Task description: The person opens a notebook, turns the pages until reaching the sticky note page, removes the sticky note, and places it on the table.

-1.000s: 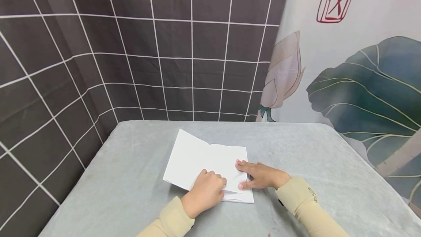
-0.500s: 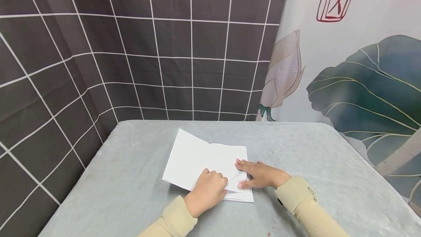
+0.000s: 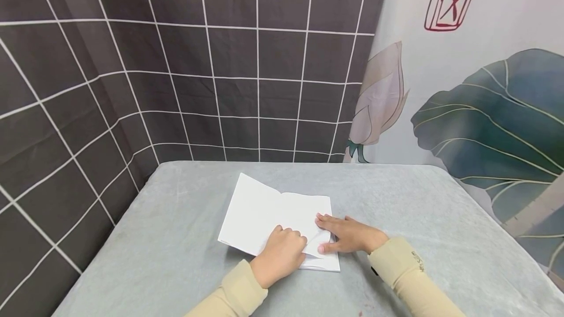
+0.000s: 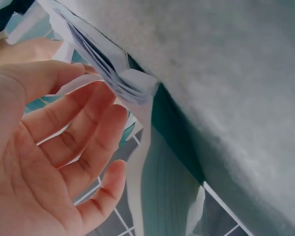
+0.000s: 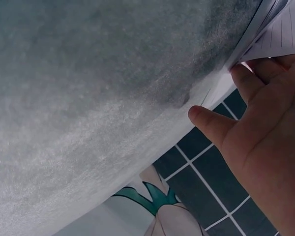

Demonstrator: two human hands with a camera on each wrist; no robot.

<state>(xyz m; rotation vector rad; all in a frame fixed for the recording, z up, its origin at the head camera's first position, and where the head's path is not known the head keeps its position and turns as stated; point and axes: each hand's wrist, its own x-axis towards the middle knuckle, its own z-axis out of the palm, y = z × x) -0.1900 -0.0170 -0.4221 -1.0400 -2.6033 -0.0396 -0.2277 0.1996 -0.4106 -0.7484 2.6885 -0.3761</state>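
An open notebook (image 3: 257, 209) with white pages lies on the table, its left side raised a little off the surface. At its lower edge my left hand (image 3: 280, 255) pinches the edge of a page between thumb and index finger; the left wrist view shows the other fingers of this left hand (image 4: 64, 132) loosely bent. Lined pages (image 4: 167, 182) hang down beside them. My right hand (image 3: 350, 235) rests on the notebook's right edge, fingers spread and thumb apart. The page is creased between the two hands. In the right wrist view the palm of the right hand (image 5: 270, 132) shows.
A grey cloth-covered table (image 3: 176, 219) spreads around the notebook. Behind it and on the left hangs a dark curtain (image 3: 233, 53) with a white grid. A pale curtain (image 3: 410, 126) with lotus prints hangs at the right.
My left hand has shifted slightly to the right along the page, still pinching its edge. The right hand and the notebook stay nearly where they were.
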